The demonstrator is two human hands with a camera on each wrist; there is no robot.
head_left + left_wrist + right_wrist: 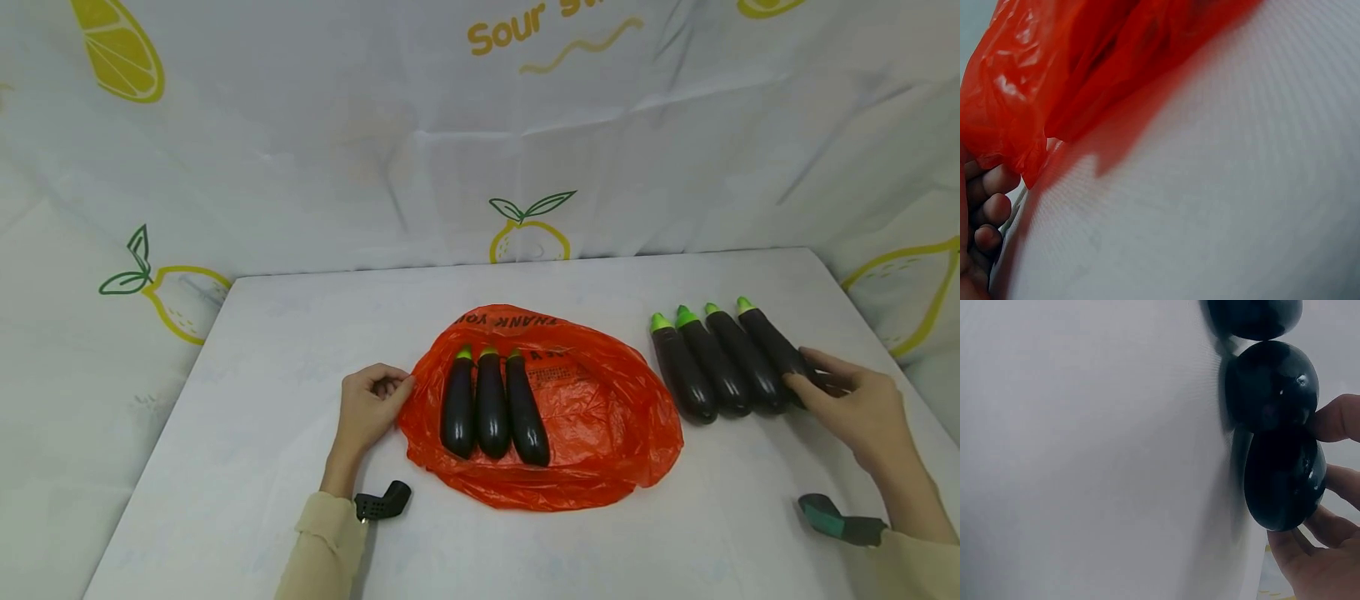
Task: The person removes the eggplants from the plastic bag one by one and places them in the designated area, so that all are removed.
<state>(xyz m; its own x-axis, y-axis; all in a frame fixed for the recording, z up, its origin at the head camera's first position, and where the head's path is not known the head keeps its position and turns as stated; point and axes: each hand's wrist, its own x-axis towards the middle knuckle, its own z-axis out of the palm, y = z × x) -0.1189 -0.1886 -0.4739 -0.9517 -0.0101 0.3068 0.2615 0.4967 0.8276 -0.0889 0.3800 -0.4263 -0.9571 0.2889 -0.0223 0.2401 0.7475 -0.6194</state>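
Lemon-printed white sheeting backs a white table, where the rightmost eggplant lies in a row of four, right of a red plastic bag. Smooth and glossy, it looks firm but slippery, probably best held round its thick end. There the right hand grips it between thumb and fingers, while the left hand, well apart, pinches the bag's left edge.

Smooth, glossy eggplants, a thin, crinkled, shiny plastic bag, matt tabletop, creased cloth-like backdrop.
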